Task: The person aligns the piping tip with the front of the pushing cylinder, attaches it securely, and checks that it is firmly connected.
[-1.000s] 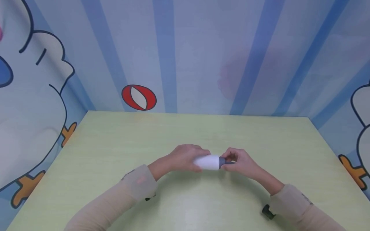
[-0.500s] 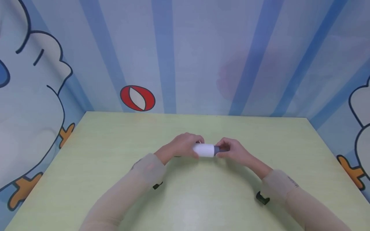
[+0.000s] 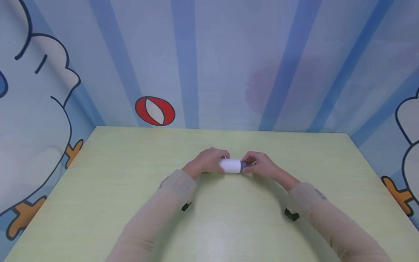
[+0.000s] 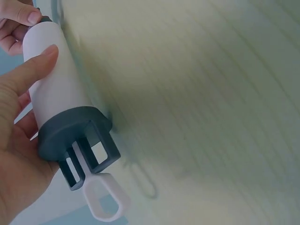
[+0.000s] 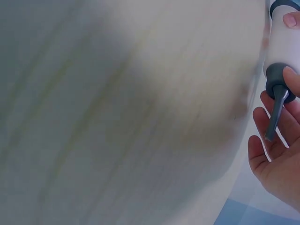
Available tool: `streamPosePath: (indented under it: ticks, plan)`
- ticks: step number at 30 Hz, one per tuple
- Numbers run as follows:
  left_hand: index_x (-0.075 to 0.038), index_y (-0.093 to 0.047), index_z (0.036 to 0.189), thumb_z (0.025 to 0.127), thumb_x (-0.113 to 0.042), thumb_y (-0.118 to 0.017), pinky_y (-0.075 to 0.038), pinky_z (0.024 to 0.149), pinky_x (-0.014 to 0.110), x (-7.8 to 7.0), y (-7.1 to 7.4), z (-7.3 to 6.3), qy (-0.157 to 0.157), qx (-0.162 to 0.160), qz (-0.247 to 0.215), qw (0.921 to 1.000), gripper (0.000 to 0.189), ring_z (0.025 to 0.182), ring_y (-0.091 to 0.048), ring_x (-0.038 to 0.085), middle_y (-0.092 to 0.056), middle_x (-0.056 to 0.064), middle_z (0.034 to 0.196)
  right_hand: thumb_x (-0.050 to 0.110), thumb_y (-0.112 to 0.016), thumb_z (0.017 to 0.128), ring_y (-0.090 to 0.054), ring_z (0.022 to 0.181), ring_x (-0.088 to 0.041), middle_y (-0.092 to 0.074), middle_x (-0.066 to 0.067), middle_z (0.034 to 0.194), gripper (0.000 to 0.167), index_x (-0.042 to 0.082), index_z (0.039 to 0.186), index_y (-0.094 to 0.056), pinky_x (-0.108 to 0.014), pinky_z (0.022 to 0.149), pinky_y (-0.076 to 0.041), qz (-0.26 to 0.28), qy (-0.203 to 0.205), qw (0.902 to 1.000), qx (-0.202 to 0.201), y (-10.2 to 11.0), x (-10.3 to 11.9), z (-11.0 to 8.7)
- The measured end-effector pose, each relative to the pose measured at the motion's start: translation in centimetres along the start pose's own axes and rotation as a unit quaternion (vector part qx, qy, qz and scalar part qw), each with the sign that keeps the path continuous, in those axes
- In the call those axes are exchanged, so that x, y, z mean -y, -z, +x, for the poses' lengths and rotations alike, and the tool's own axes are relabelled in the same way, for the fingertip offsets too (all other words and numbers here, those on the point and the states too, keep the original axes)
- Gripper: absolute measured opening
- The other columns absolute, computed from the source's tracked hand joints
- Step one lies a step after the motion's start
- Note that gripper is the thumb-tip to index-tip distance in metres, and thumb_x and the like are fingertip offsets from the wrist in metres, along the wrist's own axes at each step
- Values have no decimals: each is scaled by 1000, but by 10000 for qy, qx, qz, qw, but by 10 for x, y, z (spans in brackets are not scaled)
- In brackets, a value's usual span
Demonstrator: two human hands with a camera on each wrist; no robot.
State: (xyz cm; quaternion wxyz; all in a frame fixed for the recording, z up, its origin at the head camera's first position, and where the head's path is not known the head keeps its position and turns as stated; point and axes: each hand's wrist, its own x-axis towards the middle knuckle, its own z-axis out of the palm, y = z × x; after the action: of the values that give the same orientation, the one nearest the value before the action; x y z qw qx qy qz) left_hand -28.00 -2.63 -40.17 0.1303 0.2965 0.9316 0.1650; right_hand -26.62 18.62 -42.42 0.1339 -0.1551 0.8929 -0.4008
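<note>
A thick white syringe [image 3: 230, 166] with dark grey ends is held sideways between both hands, low over the table. My left hand [image 3: 209, 161] grips its white barrel; in the left wrist view the thumb lies along the barrel [image 4: 58, 89]. Beyond that hand stick out dark grey finger loops [image 4: 75, 140] and a white pull ring [image 4: 107, 197]. With thumb and fingers, my right hand [image 3: 263, 164] pinches the dark grey nozzle cap [image 5: 277, 77] at the other end. Its thin nozzle [image 5: 274, 117] points toward the right palm.
A pale yellow-green table [image 3: 209, 218] lies under both hands. Blue striped panels [image 3: 222, 65] with cartoon prints rise at its back and sides. Small black devices [image 3: 291, 214] hang at the beige sleeves [image 3: 334, 222].
Both hands have moved forward over the table and slightly left, carrying the syringe with them. Each hand keeps its hold on its end.
</note>
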Motion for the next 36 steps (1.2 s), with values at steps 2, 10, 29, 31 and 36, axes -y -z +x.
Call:
streamPosePath:
  ticks: [2,10,29,31,36]
  plan:
    - [-18,-57,111,71,-25,-72,-43,81,33,0,-1,0,32,-7,-32,10000,43,92,-54,17,-61,0,108,12,-67,76,-56,92,-24,-62,-14,101,24,4,96,-58,-27,64,-48,-43,-59,10000,61,0,-1,2]
    - [-20,-50,124,72,-32,-71,-43,86,35,5,-3,1,200,-30,239,9995,57,105,-53,19,-56,0,120,14,-67,76,-56,96,-26,-61,-14,103,29,4,102,-57,-32,72,-48,-263,29,9995,142,1,-3,4]
    - [-17,-43,131,70,-35,-72,-37,95,40,16,1,-14,182,-179,125,9996,70,115,-47,24,-49,5,129,15,-66,78,-54,101,-28,-59,-17,108,35,1,109,-55,-41,84,-44,-351,206,9991,72,2,-7,4]
    - [-17,-43,131,70,-35,-72,-35,95,42,17,1,-15,134,-224,148,9996,70,116,-46,24,-48,5,130,16,-66,78,-54,101,-29,-58,-17,109,37,1,109,-55,-41,85,-44,-291,229,9993,66,3,-9,3]
    - [-19,-40,133,69,-38,-72,-29,100,45,27,-2,-17,206,-447,-98,9987,73,123,-39,23,-44,3,134,23,-67,77,-54,100,-29,-59,-17,107,42,1,110,-55,-39,83,-45,-171,467,9988,-30,7,-12,-3]
